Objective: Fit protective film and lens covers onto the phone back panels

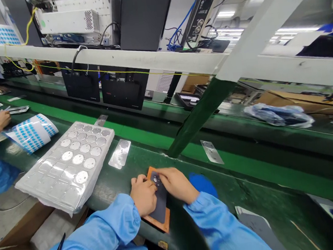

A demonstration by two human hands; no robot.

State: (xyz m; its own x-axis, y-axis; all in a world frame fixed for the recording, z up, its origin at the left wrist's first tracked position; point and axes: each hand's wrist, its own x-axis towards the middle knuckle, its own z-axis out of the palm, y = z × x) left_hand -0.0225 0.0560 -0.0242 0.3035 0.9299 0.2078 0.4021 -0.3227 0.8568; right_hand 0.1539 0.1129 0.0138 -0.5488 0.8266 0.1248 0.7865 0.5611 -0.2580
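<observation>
Our left hand (pixel 143 195) and right hand (pixel 176 184) rest fingertips-down on a thin dark sheet (pixel 161 203), lying on an orange jig (pixel 160 227) at the near edge of the green bench (pixel 224 190); whether they grip, we cannot tell (it looks light and bendable, so edges are the place to hold).

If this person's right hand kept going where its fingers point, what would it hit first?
The right hand would meet the small round metal piece on the dark pad first; it seems already there, though depth is unclear.
</observation>
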